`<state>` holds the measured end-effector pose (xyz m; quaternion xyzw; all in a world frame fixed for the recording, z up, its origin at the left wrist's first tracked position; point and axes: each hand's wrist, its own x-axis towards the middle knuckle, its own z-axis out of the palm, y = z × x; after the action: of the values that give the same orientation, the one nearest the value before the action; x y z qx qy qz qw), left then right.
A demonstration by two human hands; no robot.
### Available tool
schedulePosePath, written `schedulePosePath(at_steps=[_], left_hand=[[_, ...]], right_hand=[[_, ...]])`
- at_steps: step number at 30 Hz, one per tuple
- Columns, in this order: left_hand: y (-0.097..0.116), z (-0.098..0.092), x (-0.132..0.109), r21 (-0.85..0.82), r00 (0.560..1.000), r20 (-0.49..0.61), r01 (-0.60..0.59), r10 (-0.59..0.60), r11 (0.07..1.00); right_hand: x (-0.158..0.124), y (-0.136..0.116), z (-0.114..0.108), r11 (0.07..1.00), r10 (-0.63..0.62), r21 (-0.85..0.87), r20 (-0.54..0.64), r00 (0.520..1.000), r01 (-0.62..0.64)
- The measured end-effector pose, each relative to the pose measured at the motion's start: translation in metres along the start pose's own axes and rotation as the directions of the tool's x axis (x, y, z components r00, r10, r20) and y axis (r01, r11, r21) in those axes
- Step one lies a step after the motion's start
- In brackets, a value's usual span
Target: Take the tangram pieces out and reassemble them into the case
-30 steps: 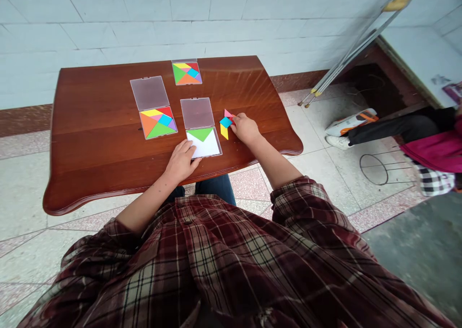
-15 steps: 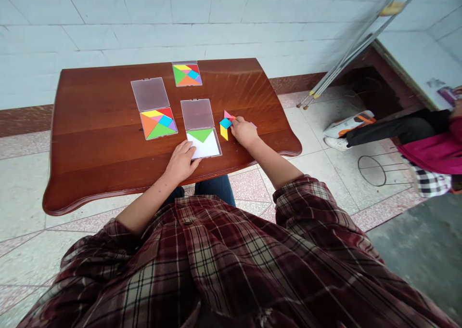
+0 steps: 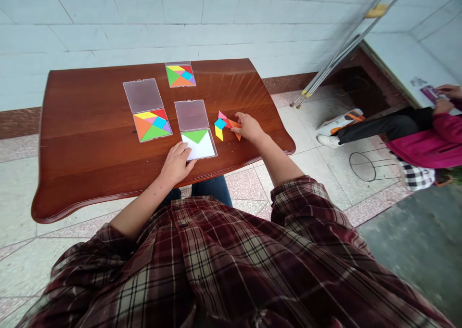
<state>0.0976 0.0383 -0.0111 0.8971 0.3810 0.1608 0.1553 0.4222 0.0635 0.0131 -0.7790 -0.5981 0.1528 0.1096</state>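
Note:
An opened tangram case [image 3: 212, 150] lies near the table's front edge, its clear lid [image 3: 191, 116] folded back. In its white tray sits one green triangle [image 3: 198, 135] at the top. My left hand [image 3: 176, 163] grips the case's near left corner, fingers on the left side and thumb along the front. To the right, my right hand [image 3: 250, 127] has fingers and thumb closed around a large orange triangle [image 3: 235, 124]. Beside it lie loose tangram pieces: a pink triangle [image 3: 221, 115], a blue square [image 3: 220, 124], a yellow parallelogram [image 3: 219, 133] and a red triangle [image 3: 229, 123].
Two filled tangram sets, one at left [image 3: 153, 125] and one at the back [image 3: 180, 75], lie on the brown wooden table [image 3: 90, 125]. Crutches [image 3: 325, 68] lean at the wall. A seated person [image 3: 415, 135] and a wire stand [image 3: 363, 166] are at right.
My right hand has shifted slightly right, off the red piece and onto the orange triangle, which now shows. My left hand stays at the case. The view has turned a little.

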Motion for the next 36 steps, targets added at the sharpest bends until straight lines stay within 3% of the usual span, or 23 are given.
schedulePosePath(at_steps=[9,20,30,33,36], left_hand=[[-0.001,0.002,0.000,0.015,1.000,-0.022,-0.019,0.019,1.000],[0.000,0.001,0.001,0.012,1.000,-0.006,-0.008,0.008,1.000],[0.000,0.001,0.001,0.001,1.000,-0.006,-0.007,0.007,1.000],[0.000,0.002,0.000,-0.009,1.000,-0.008,-0.012,0.012,1.000],[-0.001,0.002,0.000,-0.017,1.000,-0.014,-0.010,0.010,1.000]], right_hand=[[-0.010,-0.008,-0.007,0.981,0.190,-0.051,0.055,0.980,-0.187],[-0.016,-0.015,-0.021,0.951,0.283,-0.148,0.075,0.956,-0.270],[-0.028,0.004,-0.032,0.936,0.261,0.262,-0.071,0.963,-0.235],[-0.040,-0.007,-0.038,0.898,0.231,0.404,-0.098,0.968,-0.173],[-0.051,-0.033,-0.033,0.803,0.181,0.577,0.004,0.983,-0.150]])
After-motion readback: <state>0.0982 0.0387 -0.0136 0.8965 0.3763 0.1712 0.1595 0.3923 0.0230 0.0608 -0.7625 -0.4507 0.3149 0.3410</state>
